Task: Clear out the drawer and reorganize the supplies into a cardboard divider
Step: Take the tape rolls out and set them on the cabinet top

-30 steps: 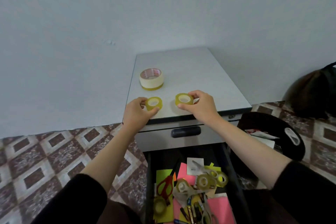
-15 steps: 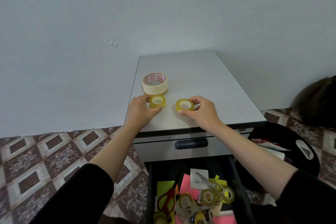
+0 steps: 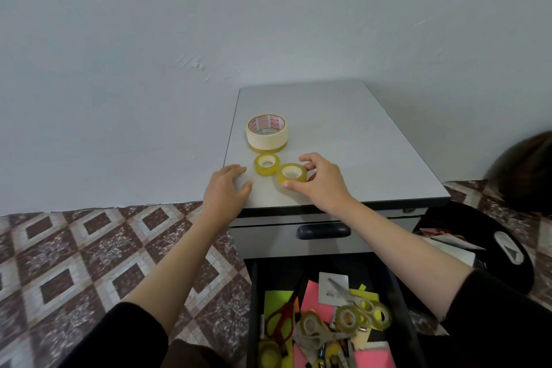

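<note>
My right hand (image 3: 322, 185) pinches the nearer small roll (image 3: 291, 177) of yellowish clear tape, thumb at its near side and the other fingers (image 3: 307, 158) curled round its far side, and the roll lies flat on the table (image 3: 343, 134) near the front edge. It touches, or all but touches, the 2nd small roll (image 3: 266, 164) to its left, which also lies flat, hole up. Just behind that one sits the wide cream tape roll (image 3: 266, 132), with red print inside its core. My left hand (image 3: 225, 188) rests on the table just beside the 2nd small roll, fingers loosely spread and holding nothing – a sliver of grey shows between them and the roll. All 3 rolls are gathered near the table's left front corner. Below the table edge is a closed drawer front with a dark handle (image 3: 323, 231), and under that the open drawer (image 3: 253, 293) – black inside – holds a jumble: red-handled scissors (image 3: 280, 323), several clear tape rolls (image 3: 346, 318), pink sticky notes (image 3: 316, 299), yellow-green paper (image 3: 276, 299) and a white card (image 3: 333, 287) toward the back. To the right of the drawer a black bag (image 3: 493, 248) lies on the patterned tile floor (image 3: 89, 248).
</note>
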Available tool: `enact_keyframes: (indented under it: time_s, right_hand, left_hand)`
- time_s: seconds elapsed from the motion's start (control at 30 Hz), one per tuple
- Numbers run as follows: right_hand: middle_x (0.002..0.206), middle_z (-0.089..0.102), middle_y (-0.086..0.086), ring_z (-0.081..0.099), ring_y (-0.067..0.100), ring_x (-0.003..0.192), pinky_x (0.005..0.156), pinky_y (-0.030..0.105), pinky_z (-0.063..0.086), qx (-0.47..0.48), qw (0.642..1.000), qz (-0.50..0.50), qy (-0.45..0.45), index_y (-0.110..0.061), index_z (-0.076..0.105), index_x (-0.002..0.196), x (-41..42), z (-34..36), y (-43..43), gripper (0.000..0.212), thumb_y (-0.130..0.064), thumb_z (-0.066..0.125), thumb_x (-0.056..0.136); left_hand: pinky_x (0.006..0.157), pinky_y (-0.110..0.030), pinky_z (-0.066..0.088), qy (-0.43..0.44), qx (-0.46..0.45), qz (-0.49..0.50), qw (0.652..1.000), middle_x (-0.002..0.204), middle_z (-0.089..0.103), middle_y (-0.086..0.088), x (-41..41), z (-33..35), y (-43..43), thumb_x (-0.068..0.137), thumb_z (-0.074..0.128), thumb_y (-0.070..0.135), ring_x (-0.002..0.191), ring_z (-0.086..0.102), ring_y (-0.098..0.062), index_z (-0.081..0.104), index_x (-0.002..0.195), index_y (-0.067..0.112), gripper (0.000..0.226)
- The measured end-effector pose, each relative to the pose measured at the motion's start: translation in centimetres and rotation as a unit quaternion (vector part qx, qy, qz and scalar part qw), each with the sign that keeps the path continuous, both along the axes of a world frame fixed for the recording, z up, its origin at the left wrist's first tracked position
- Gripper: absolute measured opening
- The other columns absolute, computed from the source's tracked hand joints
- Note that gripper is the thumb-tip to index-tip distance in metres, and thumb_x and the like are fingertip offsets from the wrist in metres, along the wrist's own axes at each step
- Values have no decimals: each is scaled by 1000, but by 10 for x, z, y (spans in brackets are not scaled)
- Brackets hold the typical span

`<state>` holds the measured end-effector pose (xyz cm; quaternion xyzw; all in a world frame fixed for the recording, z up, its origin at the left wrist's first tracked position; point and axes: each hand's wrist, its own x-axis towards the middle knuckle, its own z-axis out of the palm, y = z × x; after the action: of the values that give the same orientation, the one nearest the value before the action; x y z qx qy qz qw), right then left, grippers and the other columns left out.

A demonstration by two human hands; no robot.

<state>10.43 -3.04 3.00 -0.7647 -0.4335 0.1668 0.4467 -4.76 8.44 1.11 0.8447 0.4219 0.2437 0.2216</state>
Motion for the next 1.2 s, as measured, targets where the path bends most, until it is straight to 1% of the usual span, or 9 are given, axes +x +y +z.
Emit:
enact_keyframes:
  time_s: [0.2, 0.43, 0.67, 0.77, 0.83, 0.9, 0.97, 1.1, 1.2]
  right_hand:
    - [115, 59, 3, 51, 12, 83, 75, 27, 41, -18, 996, 57, -70, -17, 43, 126, -18, 3, 8, 65, -33, 78, 74]
    - [120, 59, 2, 55, 18, 104, 78, 27, 39, -43, 993, 41, -102, -17, 42, 126, -32, -6, 14, 65, -40, 75, 75]
    - [127, 58, -1, 54, 19, 114, 87, 30, 41, -83, 990, 52, -106, -18, 41, 133, -32, -3, 12, 78, -45, 78, 69]
    - [112, 61, -2, 57, 12, 97, 81, 25, 42, -35, 997, 32, -55, -14, 52, 124, -33, -2, -2, 58, -37, 75, 76]
    - [91, 62, -2, 51, 2, 70, 71, 21, 40, 25, 999, 10, -33, -9, 63, 103, -35, -4, -19, 27, -24, 70, 82]
    - [71, 58, -4, 46, 0, 57, 61, 14, 38, 68, 998, -13, -14, -7, 67, 82, -34, -11, -42, 6, -12, 67, 84]
    - [62, 55, -5, 46, 1, 55, 56, 9, 37, 70, 997, -28, -2, -6, 66, 74, -31, -25, -66, 9, -7, 66, 83]
    - [59, 55, -6, 48, 3, 57, 54, 8, 37, -8, 999, -48, 0, -6, 67, 73, -15, -71, -111, 10, -7, 66, 84]
    - [64, 59, -2, 54, 11, 62, 61, 16, 41, -88, 994, -72, 0, -7, 68, 74, 1, -108, -136, 9, -10, 68, 82]
  left_hand:
    - [108, -23, 21, 20, 9, -16, 1000, 143, 42, -3, -29, -5, -18, 92, 54, 21, 132, 33, -17, 50, 133, 12, 42]
    - [107, -19, 19, 39, 13, -32, 999, 144, 41, -2, -40, -6, -26, 94, 52, 25, 135, 29, -14, 45, 137, 8, 46]
    - [105, -18, 20, 20, 10, -25, 999, 141, 45, -2, -41, -6, -34, 94, 53, 22, 133, 32, -15, 48, 134, 7, 43]
    - [102, -21, 31, -43, 36, -5, 998, 128, 57, -4, -44, -8, -47, 91, 56, 15, 124, 45, -18, 59, 123, 6, 33]
    - [99, -24, 39, -92, 64, -8, 994, 116, 63, -4, -46, -10, -62, 89, 59, 10, 113, 53, -17, 65, 114, 6, 26]
    - [93, -14, 36, -114, 85, -18, 990, 109, 66, -2, -48, -14, -79, 87, 62, 9, 103, 55, -13, 68, 107, 7, 22]
    - [87, -9, 33, -120, 75, -34, 989, 103, 66, 2, -50, -23, -96, 86, 65, 12, 99, 56, -10, 69, 106, 9, 21]
    - [81, -17, 39, -75, -3, -29, 997, 107, 65, 1, -51, -61, -124, 86, 65, 21, 98, 58, -10, 64, 114, 9, 31]
    - [79, -14, 38, -10, -81, -30, 996, 113, 64, -4, -50, -95, -135, 86, 65, 24, 103, 59, -14, 61, 119, 10, 35]
